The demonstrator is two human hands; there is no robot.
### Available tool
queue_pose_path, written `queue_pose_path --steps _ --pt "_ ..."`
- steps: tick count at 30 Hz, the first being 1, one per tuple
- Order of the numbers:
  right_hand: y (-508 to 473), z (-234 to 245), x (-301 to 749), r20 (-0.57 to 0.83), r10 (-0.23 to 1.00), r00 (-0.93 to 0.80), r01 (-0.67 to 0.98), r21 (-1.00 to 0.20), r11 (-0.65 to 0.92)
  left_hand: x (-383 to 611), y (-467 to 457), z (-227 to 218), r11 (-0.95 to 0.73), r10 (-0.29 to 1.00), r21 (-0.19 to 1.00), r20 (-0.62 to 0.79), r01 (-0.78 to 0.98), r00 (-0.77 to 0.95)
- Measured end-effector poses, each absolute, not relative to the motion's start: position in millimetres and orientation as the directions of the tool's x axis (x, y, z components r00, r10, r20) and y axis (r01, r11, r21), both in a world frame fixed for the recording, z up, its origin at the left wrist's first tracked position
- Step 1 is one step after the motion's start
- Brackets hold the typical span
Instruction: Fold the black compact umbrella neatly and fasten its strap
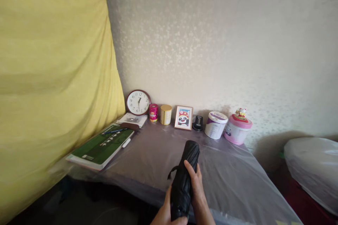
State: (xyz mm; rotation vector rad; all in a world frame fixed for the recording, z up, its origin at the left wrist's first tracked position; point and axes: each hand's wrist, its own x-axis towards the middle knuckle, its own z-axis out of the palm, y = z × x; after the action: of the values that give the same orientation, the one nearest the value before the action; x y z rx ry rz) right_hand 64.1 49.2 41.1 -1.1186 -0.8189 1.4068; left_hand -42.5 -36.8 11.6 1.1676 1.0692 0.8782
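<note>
A folded black umbrella [182, 186] is held between my two hands, over the near edge of the table [227, 175]. Its far end points away from me and a loose strap sticks out on its left side. My left hand [169, 212] grips the lower end, with the thumb across it near the bottom of the view. My right hand [196, 186] is closed around the right side, higher up, fingers along the black fabric. The undersides of both hands are hidden.
A green book [105, 144] lies at the left beside a yellow curtain [58, 70]. Along the wall stand a clock [138, 102], a pink can [153, 113], a yellow-lidded can [166, 115], a panda picture frame [183, 117], a white tub [216, 126] and a pink tub [237, 130].
</note>
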Motion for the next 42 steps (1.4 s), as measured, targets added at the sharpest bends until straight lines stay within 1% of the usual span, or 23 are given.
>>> queue_pose_path --steps 2,4,5,7,9,11,13,14,16,18,19,20,22,25,27,29,31,33,35,37,39,40,42 --pt "48.1 43.3 64.8 -0.194 0.981 0.004 -0.372 -0.911 -0.179 -41.3 -37.9 17.1 0.331 0.891 0.933 -0.26 -0.141 0.372" --pt "49.3 43.9 65.7 -0.181 0.983 -0.007 -0.358 -0.918 -0.172 -38.8 -37.9 15.6 0.393 0.868 0.912 -0.325 -0.119 0.375" --pt "50.6 43.4 66.0 -0.167 0.986 0.012 -0.329 -0.932 -0.154 -37.5 -37.5 12.4 0.367 0.886 0.929 -0.329 -0.059 0.325" --pt "53.8 41.0 65.6 -0.128 0.988 0.086 -0.248 -0.963 -0.103 -35.4 -35.9 2.8 0.27 0.938 0.951 -0.295 0.151 0.18" --pt "56.4 37.4 64.3 -0.089 0.984 0.158 -0.178 -0.982 -0.06 -34.5 -34.3 -6.6 0.215 0.963 0.894 -0.261 0.392 0.067" --pt "57.4 34.1 62.6 -0.079 0.98 0.184 -0.16 -0.986 -0.049 -35.3 -33.3 -11.3 0.209 0.963 0.829 -0.266 0.518 0.038" --pt "56.7 32.4 61.4 -0.116 0.98 0.161 -0.2 -0.976 -0.082 -37.6 -33.2 -9.6 0.18 0.966 0.86 -0.246 0.478 0.079" --pt "55.9 32.3 61.2 -0.147 0.98 0.136 -0.239 -0.964 -0.111 -38.9 -33.4 -6.7 0.152 0.97 0.907 -0.213 0.393 0.117" --pt "53.9 33.4 61.4 -0.209 0.975 0.077 -0.326 -0.929 -0.173 -41.1 -33.8 0.6 0.114 0.968 0.983 -0.142 0.146 0.206" --pt "52.4 35.6 62.3 -0.23 0.973 0.028 -0.376 -0.904 -0.203 -41.1 -34.2 5.9 0.17 0.942 0.983 -0.144 -0.064 0.302" --pt "52.0 36.6 62.7 -0.223 0.975 0.018 -0.378 -0.904 -0.2 -40.2 -34.2 6.5 0.214 0.926 0.97 -0.165 -0.113 0.338" --pt "52.0 37.4 63.1 -0.208 0.978 0.017 -0.365 -0.912 -0.188 -39.0 -34.2 5.6 0.247 0.917 0.962 -0.193 -0.115 0.35" --pt "53.0 37.7 62.9 -0.173 0.984 0.036 -0.316 -0.937 -0.153 -36.4 -33.6 0.0 0.23 0.936 0.973 -0.223 0.005 0.273" --pt "55.2 35.3 60.5 -0.121 0.988 0.094 -0.243 -0.965 -0.095 -36.3 -31.7 -10.5 0.121 0.987 0.935 -0.15 0.334 0.06" --pt "55.2 33.6 58.5 -0.096 0.987 0.131 -0.221 -0.973 -0.065 -39.5 -30.6 -12.1 0.072 0.996 0.886 -0.091 0.458 0.02" --pt "53.5 33.4 57.0 -0.104 0.984 0.145 -0.232 -0.97 -0.068 -43.7 -30.4 -6.7 0.017 0.997 0.898 -0.049 0.44 0.062" --pt "50.7 35.2 56.5 -0.154 0.982 0.111 -0.285 -0.951 -0.117 -46.8 -31.4 3.5 0.022 0.988 0.959 -0.063 0.281 0.138" --pt "48.2 38.0 56.7 -0.202 0.978 0.044 -0.347 -0.921 -0.174 -47.8 -32.7 12.8 0.139 0.961 0.985 -0.159 0.1 0.226" --pt "47.5 40.1 57.2 -0.209 0.978 0.0 -0.357 -0.913 -0.195 -47.0 -33.1 15.8 0.222 0.933 0.975 -0.22 0.025 0.285" --pt "49.1 39.4 57.9 -0.165 0.986 0.03 -0.298 -0.943 -0.149 -46.1 -31.6 10.8 0.12 0.965 0.989 -0.136 0.085 0.224" --pt "52.1 35.5 58.3 -0.11 0.989 0.099 -0.21 -0.974 -0.087 -46.6 -28.8 1.9 -0.026 0.994 0.968 0.0 0.248 0.105" --pt "53.7 32.6 58.3 -0.089 0.988 0.128 -0.178 -0.982 -0.066 -47.5 -27.3 -2.0 -0.059 0.997 0.938 0.038 0.341 0.067" --pt "56.4 26.5 58.1 -0.079 0.986 0.146 -0.158 -0.986 -0.056 -49.9 -24.7 -5.6 -0.084 0.996 0.883 0.059 0.463 0.069"
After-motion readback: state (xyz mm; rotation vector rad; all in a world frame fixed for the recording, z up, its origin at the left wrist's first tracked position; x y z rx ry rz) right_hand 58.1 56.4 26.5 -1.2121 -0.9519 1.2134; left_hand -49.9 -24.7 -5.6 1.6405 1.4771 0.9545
